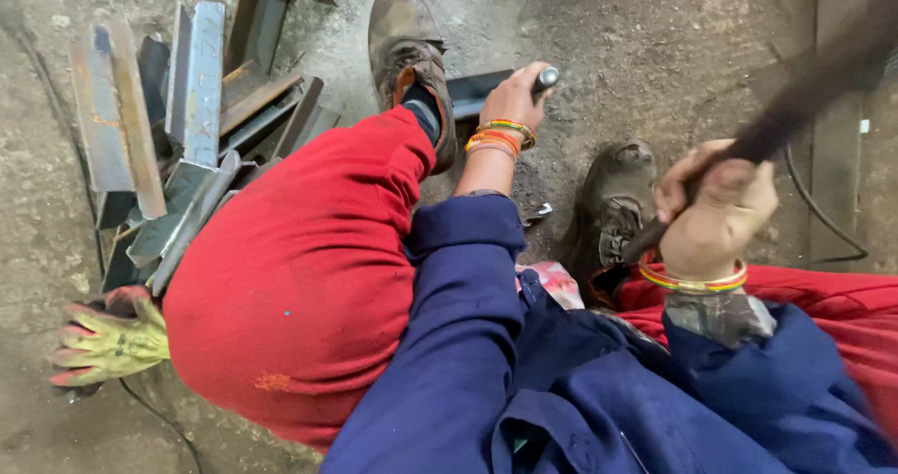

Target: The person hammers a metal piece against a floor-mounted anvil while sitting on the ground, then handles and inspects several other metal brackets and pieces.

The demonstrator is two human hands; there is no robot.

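Blue sleeves (486, 343) fill the bottom of the view, over red trousers (299, 278) with the left knee raised.

Left hand (513, 98): reaching forward past the knee, fist clenched around a short metal rod (545, 78). Rod's rounded grey end sticks out above the thumb. Coloured bangles (500, 136) on the wrist. Hand sits just beside the left boot (407, 49), over a dark steel piece (477, 89) lying flat on the ground.

Right hand (716, 208): raised nearer the camera, fingers closed tight on a dark handle (795, 100) that runs up to the right and blurs out. Its far end can't be made out. Bangles on this wrist too.

Right boot (617, 203): planted on the gritty floor (655, 35), between the two hands.

Left side: heap of cut steel angle pieces (187, 109), some rusty, some grey, leaning across each other. Near them, beside the raised knee, a worn yellow-green glove (108, 341) with reddish fingertips lies on the ground. Thin black cable (823, 212) curves along the floor at right.
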